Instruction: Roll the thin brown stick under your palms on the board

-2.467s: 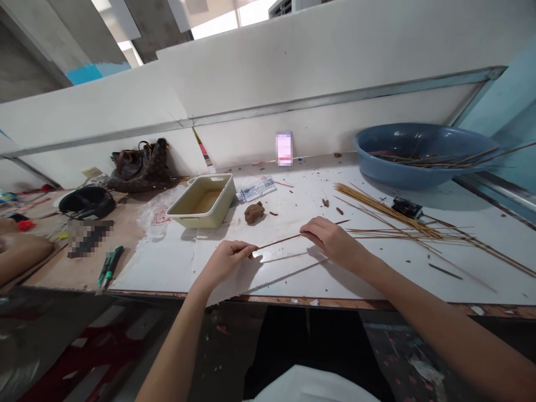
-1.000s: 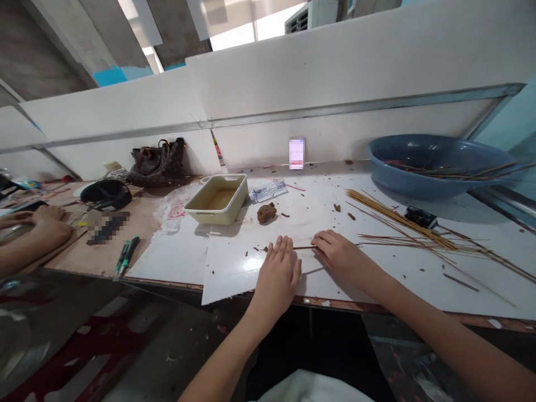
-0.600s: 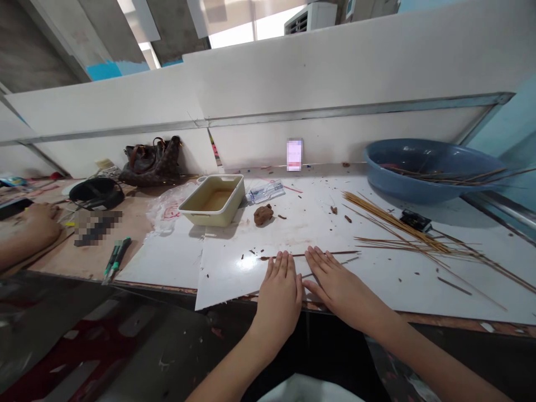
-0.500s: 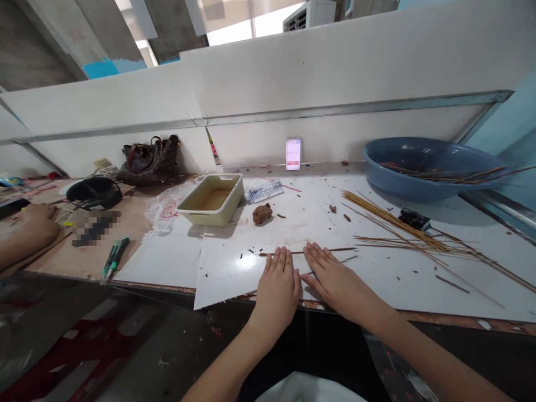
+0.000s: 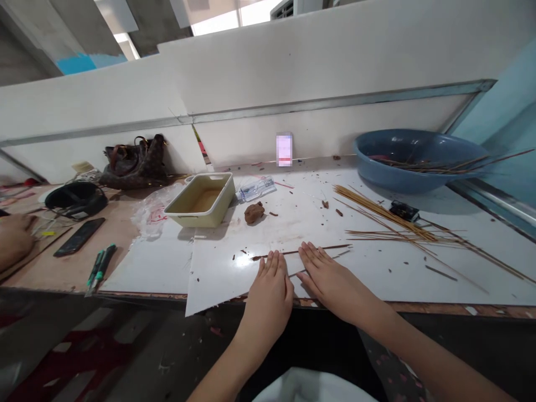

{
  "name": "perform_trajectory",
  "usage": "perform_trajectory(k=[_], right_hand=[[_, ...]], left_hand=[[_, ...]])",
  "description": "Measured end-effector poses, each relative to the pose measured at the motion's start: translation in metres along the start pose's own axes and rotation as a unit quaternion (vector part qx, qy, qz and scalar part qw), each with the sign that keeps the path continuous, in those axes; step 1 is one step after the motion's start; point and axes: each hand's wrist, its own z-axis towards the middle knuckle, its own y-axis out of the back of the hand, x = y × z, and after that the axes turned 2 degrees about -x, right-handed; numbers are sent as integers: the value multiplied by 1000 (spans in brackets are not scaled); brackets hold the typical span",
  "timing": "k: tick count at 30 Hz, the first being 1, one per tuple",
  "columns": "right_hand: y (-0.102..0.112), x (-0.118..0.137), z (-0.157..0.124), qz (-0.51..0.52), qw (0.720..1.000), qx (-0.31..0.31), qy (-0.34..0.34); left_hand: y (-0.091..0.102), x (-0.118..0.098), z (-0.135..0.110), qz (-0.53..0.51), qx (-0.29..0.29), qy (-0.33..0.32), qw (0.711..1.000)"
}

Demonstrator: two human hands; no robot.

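Note:
My left hand [image 5: 270, 293] lies flat, palm down, fingers stretched forward, on the white board [image 5: 221, 279]. Beside it my right hand [image 5: 333, 279] is also flat, angled in from the right, with the thumb spread. Under the fingers of both runs a thin brown-coated stick [image 5: 339, 247]; its ends stick out on either side, the left one with rough brown paste. Another thin strip [image 5: 341, 254] lies close to my right hand. Beyond the hands sits a lump of brown clay-like paste [image 5: 254, 213], with small crumbs around it.
A cream tub [image 5: 205, 215] of brownish liquid stands at left of the lump. Bare thin sticks [image 5: 385, 215] and a blue basin [image 5: 419, 178] are on the right. A phone [image 5: 79, 237], green-handled tools [image 5: 100, 265] and another person's hand [image 5: 17, 240] are at left.
The view has shifted slightly, so most things appear further left. Both hands stay flat on the stick, with only slight movement.

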Motion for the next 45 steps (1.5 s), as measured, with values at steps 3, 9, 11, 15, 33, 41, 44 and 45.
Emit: perform_trajectory(k=[3, 9, 11, 15, 33, 41, 44, 45], right_hand=[[3, 5, -4, -2, 1000, -1, -4], [1, 5, 0, -9, 1000, -10, -10], [0, 3, 2, -11, 1000, -1, -10], [-1, -5, 12, -19, 999, 24, -16], [-9, -3, 6, -34, 999, -2, -13], [-11, -3, 16, -40, 998, 15, -36], [-13, 4, 2, -55, 998, -2, -28], [-13, 5, -2, -59, 998, -4, -24]], left_hand=[[6, 2, -9, 3, 3, 9, 1000], [2, 21, -14, 59, -16, 45, 997], [-1, 24, -13, 74, -17, 49, 996], [-4, 25, 5, 110, -6, 52, 993], [-5, 29, -1, 131, -28, 31, 991], [-9, 29, 16, 131, -24, 40, 990], [-12, 27, -1, 129, -41, 42, 990], [-13, 27, -6, 128, -43, 39, 990]])
